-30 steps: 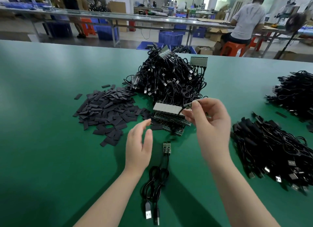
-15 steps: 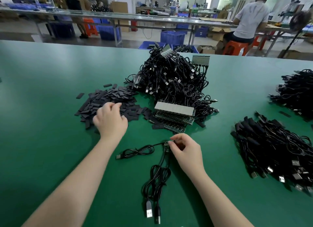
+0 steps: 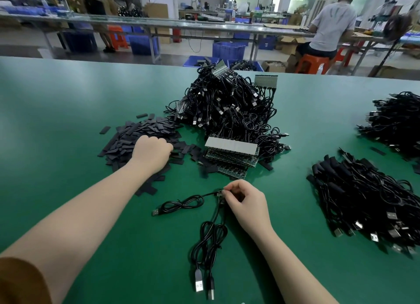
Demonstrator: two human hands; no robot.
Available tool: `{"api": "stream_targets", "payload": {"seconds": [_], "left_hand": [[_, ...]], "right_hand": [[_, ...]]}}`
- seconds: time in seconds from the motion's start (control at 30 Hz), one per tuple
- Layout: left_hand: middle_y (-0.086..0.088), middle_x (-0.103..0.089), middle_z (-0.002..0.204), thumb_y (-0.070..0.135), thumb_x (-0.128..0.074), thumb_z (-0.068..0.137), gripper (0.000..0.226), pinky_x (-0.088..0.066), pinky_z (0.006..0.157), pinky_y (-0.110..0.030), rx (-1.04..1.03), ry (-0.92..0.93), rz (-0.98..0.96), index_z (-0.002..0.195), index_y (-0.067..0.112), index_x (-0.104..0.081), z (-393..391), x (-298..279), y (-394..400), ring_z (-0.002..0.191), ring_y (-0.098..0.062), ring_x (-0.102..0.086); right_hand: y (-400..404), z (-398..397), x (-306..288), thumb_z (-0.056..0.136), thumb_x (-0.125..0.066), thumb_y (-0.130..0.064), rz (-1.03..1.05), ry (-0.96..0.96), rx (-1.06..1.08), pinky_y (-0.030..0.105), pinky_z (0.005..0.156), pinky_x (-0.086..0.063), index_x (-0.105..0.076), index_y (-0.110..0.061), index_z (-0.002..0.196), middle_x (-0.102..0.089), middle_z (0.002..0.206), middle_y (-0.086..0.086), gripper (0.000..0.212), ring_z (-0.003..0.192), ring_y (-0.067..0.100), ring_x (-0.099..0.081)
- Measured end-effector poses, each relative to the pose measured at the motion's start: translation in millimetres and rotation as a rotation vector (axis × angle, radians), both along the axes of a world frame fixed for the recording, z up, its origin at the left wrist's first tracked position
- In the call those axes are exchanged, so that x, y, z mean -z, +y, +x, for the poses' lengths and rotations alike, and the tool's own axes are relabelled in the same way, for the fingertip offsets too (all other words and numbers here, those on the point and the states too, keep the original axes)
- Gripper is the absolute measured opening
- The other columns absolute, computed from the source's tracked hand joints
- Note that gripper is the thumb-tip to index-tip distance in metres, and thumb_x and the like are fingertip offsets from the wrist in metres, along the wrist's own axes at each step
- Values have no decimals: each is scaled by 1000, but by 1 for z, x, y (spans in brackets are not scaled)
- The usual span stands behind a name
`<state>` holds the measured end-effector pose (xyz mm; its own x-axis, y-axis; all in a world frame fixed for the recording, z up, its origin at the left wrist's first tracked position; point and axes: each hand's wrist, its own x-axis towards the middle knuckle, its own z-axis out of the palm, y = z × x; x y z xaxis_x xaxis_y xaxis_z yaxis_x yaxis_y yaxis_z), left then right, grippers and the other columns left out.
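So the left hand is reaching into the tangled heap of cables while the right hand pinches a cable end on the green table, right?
Not quite: the head view shows the left hand on the pile of flat black strips, beside the cable heap. The right hand does pinch a cable end on the green table.

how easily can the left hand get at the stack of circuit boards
Probably yes: the left hand rests on the black strips right beside the stack of circuit boards, nothing between them.

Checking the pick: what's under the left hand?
Under the left hand lies a pile of flat black rectangular sleeves; its curled fingers hide whether the grip holds one. The right hand pinches a small cabled circuit board.
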<state>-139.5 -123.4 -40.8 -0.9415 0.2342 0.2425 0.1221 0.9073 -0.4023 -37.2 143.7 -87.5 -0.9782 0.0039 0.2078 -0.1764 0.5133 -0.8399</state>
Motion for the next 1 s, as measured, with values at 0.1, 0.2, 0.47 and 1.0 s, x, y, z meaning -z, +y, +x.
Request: {"api": "stream_targets", "payload": {"seconds": [0.1,0.2,0.47,1.0], "left_hand": [[7,-73,98,29,-51,97,24,-42,61,-25,-45,123,448,108,28,-73,8,2,6,84,-18,-67],[14,-69,90,30,-57,94,19,-53,61,-26,-5,67,859,106,26,-70,23,-1,30,79,-7,-65],[18,-67,104,22,-58,92,30,-53,83,-24,371,-170,1101,119,32,-67,71,16,106,94,3,-59],[14,-72,109,28,-68,85,33,-49,86,-23,332,-66,1035,118,33,-70,93,26,122,100,-3,-63]], "right_hand": [[0,0,0,87,-72,-24,-18,-12,-2,12,64,-48,-64,-38,78,-67,77,-22,18,74,1,-63],[1,-1,0,87,-72,-23,-25,-18,0,13,64,-49,-64,-37,78,-67,77,-22,19,73,2,-62],[1,-2,-2,89,-71,-31,-117,22,43,15,68,-48,-65,-42,89,-69,82,-19,13,75,0,-62],[8,1,-9,88,-74,-13,-536,-68,34,14,71,-53,-77,-30,90,-77,87,-10,17,83,4,-71]]}}
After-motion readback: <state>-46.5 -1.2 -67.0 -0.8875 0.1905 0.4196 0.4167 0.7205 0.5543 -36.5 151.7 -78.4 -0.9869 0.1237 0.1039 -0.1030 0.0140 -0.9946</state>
